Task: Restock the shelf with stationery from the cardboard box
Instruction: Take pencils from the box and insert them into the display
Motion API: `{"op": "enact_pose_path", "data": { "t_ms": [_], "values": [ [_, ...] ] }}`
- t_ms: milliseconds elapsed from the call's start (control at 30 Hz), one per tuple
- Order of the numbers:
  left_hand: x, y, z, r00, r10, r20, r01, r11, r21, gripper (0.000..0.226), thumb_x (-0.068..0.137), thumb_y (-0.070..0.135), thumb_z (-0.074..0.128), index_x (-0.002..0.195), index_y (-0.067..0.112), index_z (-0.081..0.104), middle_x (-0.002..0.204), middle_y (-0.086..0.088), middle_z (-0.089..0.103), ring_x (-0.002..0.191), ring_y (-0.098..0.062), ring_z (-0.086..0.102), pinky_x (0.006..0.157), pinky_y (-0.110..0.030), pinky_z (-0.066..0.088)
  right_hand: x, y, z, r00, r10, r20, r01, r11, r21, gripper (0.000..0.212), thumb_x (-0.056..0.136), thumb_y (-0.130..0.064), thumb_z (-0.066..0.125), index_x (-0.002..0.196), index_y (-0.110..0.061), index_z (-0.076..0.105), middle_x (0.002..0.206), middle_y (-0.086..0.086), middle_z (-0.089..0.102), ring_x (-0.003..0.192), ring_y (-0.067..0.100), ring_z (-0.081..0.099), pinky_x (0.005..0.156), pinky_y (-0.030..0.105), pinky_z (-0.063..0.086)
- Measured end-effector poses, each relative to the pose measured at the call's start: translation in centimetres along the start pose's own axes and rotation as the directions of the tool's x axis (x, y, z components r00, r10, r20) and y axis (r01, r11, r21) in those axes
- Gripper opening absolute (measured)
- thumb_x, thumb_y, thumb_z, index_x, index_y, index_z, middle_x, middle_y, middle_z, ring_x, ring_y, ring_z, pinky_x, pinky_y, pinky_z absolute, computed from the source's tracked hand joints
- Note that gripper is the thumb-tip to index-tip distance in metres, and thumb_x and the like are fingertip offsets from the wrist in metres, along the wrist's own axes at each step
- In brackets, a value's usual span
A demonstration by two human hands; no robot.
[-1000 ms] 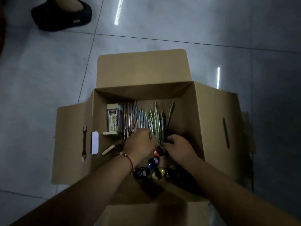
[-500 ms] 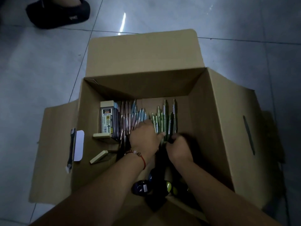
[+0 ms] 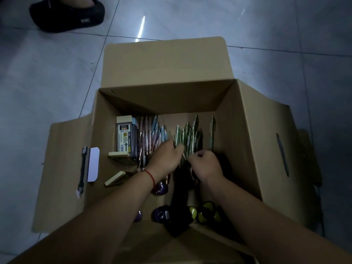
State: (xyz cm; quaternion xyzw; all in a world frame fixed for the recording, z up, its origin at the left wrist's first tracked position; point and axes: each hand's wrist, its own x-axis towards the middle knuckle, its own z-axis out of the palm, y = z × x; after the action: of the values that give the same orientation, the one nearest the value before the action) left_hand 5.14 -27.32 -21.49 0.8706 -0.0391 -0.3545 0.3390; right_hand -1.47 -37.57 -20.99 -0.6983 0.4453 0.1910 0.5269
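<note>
An open cardboard box (image 3: pixel 245 141) stands on the floor with its flaps spread. Inside lie a row of pink and blue pens (image 3: pixel 150 132) and a bunch of green pens (image 3: pixel 187 135). My left hand (image 3: pixel 167 159) reaches in and its fingers close around the lower ends of the green pens. My right hand (image 3: pixel 204 165) sits just to the right, fingers curled on the same bunch. A single green pen (image 3: pixel 211 133) lies apart at the right. A boxed eraser pack (image 3: pixel 124 137) stands at the left of the pens.
Loose yellow erasers (image 3: pixel 114 178) lie at the box's left. Round purple (image 3: pixel 162 216) and yellow-green (image 3: pixel 205 214) items sit near the front wall. A black shoe (image 3: pixel 68 14) of another person rests on the grey tiled floor at the top left. No shelf is in view.
The view has drawn closer to the box. Both hands have moved further in along the pens, and the left fingers have wrapped onto the green bunch.
</note>
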Motion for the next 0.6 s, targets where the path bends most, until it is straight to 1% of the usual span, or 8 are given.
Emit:
{"op": "enact_pose_path", "data": {
  "t_ms": [100, 200, 267, 300, 367, 467, 533, 600],
  "values": [
    [-0.5, 0.2, -1.4, 0.998, -0.037, 0.054, 0.049, 0.972, -0.228, 0.025, 0.095, 0.036, 0.040, 0.087, 0.016, 0.052, 0.078, -0.005, 0.051, 0.074, -0.022, 0.051, 0.065, -0.033, 0.038, -0.6, -1.8, -0.3, 1.000, 0.001, 0.027, -0.003, 0.997, 0.080, 0.019, 0.081, -0.025, 0.060, 0.082, -0.006, 0.063, 0.078, 0.012, 0.066, 0.075, 0.029, 0.063, 0.066, 0.034, 0.049],
    [-1.8, 1.0, -3.9, 0.984, -0.151, 0.099, 0.180, 0.808, -0.561, 0.040, 0.081, 0.050, 0.048, 0.093, 0.013, 0.058, 0.086, -0.012, 0.059, 0.086, -0.033, 0.059, 0.082, -0.046, 0.053, -2.7, -4.7, -1.3, 0.988, 0.041, 0.152, -0.067, 0.983, 0.172, 0.020, 0.068, -0.027, 0.056, 0.077, -0.010, 0.058, 0.070, 0.012, 0.058, 0.066, 0.028, 0.057, 0.062, 0.038, 0.044],
    [-4.7, 3.5, -6.6, 0.974, -0.176, 0.145, 0.226, 0.663, -0.714, 0.028, 0.091, 0.036, 0.045, 0.092, 0.010, 0.056, 0.071, -0.008, 0.057, 0.068, -0.027, 0.056, 0.062, -0.040, 0.056, -6.2, -7.3, -3.0, 0.969, 0.049, 0.244, -0.097, 0.977, 0.189, 0.011, 0.076, -0.020, 0.053, 0.078, -0.010, 0.057, 0.070, 0.011, 0.059, 0.072, 0.029, 0.056, 0.068, 0.042, 0.044],
    [-6.6, 5.1, -8.2, 0.969, -0.173, 0.176, 0.245, 0.606, -0.756, 0.021, 0.096, 0.028, 0.042, 0.090, 0.012, 0.054, 0.063, -0.004, 0.052, 0.058, -0.020, 0.050, 0.051, -0.032, 0.050, -8.6, -8.7, -4.1, 0.960, 0.031, 0.278, -0.089, 0.976, 0.199, 0.008, 0.080, -0.016, 0.052, 0.077, -0.011, 0.057, 0.069, 0.011, 0.060, 0.074, 0.030, 0.056, 0.072, 0.046, 0.046],
    [-11.3, 9.0, -11.9, 0.955, -0.153, 0.255, 0.297, 0.535, -0.791, 0.017, 0.098, 0.023, 0.039, 0.095, 0.013, 0.052, 0.060, 0.001, 0.051, 0.050, -0.014, 0.046, 0.045, -0.027, 0.042, -14.0, -11.6, -6.7, 0.945, -0.015, 0.326, -0.063, 0.972, 0.228, 0.007, 0.084, -0.010, 0.050, 0.079, -0.012, 0.054, 0.072, 0.011, 0.059, 0.073, 0.032, 0.057, 0.077, 0.049, 0.050],
    [-18.9, 15.2, -18.2, 0.951, -0.115, 0.287, 0.305, 0.506, -0.807, 0.020, 0.101, 0.023, 0.038, 0.108, 0.009, 0.050, 0.069, -0.003, 0.058, 0.054, -0.014, 0.050, 0.048, -0.025, 0.042, -24.0, -16.8, -10.6, 0.946, -0.036, 0.322, -0.066, 0.951, 0.301, 0.015, 0.087, 0.000, 0.045, 0.080, -0.013, 0.049, 0.070, 0.011, 0.050, 0.060, 0.022, 0.050, 0.060, 0.037, 0.043],
    [-24.6, 20.6, -22.9, 0.964, -0.112, 0.240, 0.263, 0.504, -0.823, 0.023, 0.102, 0.020, 0.041, 0.115, 0.005, 0.053, 0.070, -0.006, 0.060, 0.057, -0.016, 0.053, 0.053, -0.028, 0.044, -31.8, -21.0, -13.3, 0.940, -0.076, 0.332, -0.024, 0.958, 0.287, 0.014, 0.090, -0.019, 0.053, 0.078, -0.018, 0.049, 0.063, 0.000, 0.046, 0.054, 0.013, 0.043, 0.055, 0.030, 0.033],
    [-30.8, 26.0, -27.3, 0.979, -0.094, 0.182, 0.204, 0.499, -0.842, 0.022, 0.102, 0.018, 0.046, 0.113, 0.003, 0.058, 0.072, -0.007, 0.063, 0.064, -0.018, 0.059, 0.064, -0.031, 0.046, -40.2, -25.9, -16.1, 0.930, -0.140, 0.340, 0.035, 0.954, 0.297, 0.020, 0.096, -0.039, 0.057, 0.082, -0.025, 0.060, 0.055, -0.015, 0.051, 0.049, 0.000, 0.045, 0.051, 0.018, 0.035]
  ]
}}
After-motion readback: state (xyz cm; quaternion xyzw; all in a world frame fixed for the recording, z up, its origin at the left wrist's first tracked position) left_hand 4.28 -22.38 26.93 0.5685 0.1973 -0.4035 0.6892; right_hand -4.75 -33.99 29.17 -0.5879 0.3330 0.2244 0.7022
